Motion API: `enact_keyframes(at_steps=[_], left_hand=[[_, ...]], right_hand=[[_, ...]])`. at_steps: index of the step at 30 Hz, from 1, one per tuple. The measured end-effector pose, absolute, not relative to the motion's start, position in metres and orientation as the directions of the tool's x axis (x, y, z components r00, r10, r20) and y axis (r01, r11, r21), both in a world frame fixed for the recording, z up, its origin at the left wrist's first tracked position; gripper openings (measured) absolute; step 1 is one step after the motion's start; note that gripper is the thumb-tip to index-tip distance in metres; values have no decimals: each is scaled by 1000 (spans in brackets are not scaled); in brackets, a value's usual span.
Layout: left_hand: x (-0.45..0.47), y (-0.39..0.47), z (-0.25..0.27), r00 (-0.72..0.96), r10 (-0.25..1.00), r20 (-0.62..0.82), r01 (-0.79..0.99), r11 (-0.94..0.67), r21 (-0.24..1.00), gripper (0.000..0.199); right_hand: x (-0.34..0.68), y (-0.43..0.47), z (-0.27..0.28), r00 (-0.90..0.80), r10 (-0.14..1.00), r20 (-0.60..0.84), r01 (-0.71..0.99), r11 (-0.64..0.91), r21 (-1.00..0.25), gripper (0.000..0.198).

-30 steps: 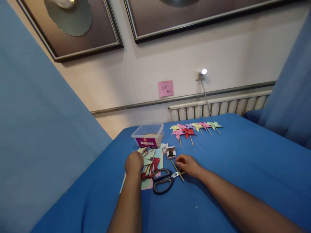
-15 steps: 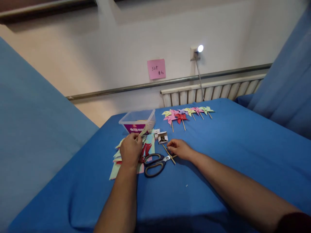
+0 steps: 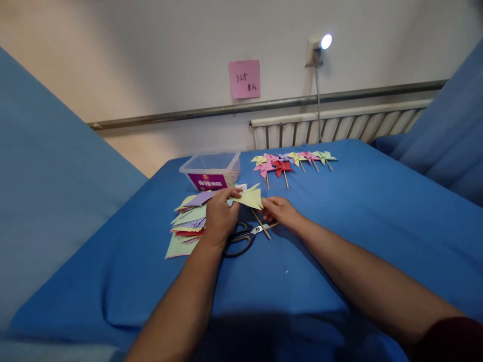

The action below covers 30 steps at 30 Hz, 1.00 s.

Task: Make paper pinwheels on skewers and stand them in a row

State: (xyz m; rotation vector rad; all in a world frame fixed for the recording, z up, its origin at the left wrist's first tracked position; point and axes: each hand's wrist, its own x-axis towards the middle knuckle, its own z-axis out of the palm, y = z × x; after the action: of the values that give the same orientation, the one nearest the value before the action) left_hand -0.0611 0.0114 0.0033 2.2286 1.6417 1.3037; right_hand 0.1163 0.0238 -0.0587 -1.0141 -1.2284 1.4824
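Yellow cut paper [image 3: 249, 198] is pinched at its left edge by the left hand [image 3: 220, 215], lifted just above the blue tablecloth [image 3: 358, 221] and clear of the paper stack [image 3: 188, 221], which probably keeps its slit corners free to work on. Right hand [image 3: 279, 211] rests beside it, fingertips curled on one wooden stick [image 3: 261, 224] lying across the one pair of scissors [image 3: 241, 237]; whether it grips the stick I cannot tell. Also there: one clear plastic tub [image 3: 211, 170], roughly seven finished pinwheels [image 3: 290, 162] in a row behind, one pink note [image 3: 244, 79] on the wall.
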Motion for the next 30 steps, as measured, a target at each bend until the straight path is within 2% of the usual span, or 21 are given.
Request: enact_keyframes(at_steps=[2, 4, 8, 10, 13, 15, 17, 19, 21, 23, 30], left_hand=[[-55, 9, 1, 138, 799, 585, 708, -493, 506, 18], [-50, 8, 0, 214, 781, 587, 670, -554, 493, 16], [-46, 6, -1, 288, 749, 597, 618, -621, 482, 13], [-45, 6, -1, 244, 759, 604, 599, -608, 522, 15], [-40, 7, -1, 30, 827, 561, 478, -505, 719, 33], [-32, 6, -1, -146, 879, 454, 271, -406, 873, 41], [-18, 5, -1, -259, 924, 282, 10, -290, 957, 39], [-3, 4, -2, -202, 976, 83, -214, -126, 969, 40], [12, 5, -5, -47, 998, -43, -323, 25, 946, 43], [22, 8, -10, 15, 997, -80, -353, 80, 932, 41], [7, 21, -26, 10, 995, -96, -382, 93, 919, 38]], right_hand=[[119, 25, -56, -227, 970, -89, -290, -155, -944, 43], [120, 26, -54, -204, 972, -116, -397, -190, -898, 44], [121, 27, -53, -139, 989, -55, -504, -119, -856, 35], [121, 26, -51, -124, 992, -22, -537, -86, -839, 37], [120, 25, -47, -49, 999, -8, -565, -35, -824, 37], [121, 25, -44, 11, 1000, 5, -574, 11, -819, 37], [122, 26, -43, 67, 998, 22, -571, 56, -819, 38], [123, 29, -42, 114, 993, 30, -562, 90, -822, 39], [124, 31, -42, 148, 988, 36, -558, 113, -822, 39], [126, 33, -43, 152, 987, 45, -560, 124, -819, 41], [126, 33, -50, 154, 988, 22, -468, 93, -879, 37]])
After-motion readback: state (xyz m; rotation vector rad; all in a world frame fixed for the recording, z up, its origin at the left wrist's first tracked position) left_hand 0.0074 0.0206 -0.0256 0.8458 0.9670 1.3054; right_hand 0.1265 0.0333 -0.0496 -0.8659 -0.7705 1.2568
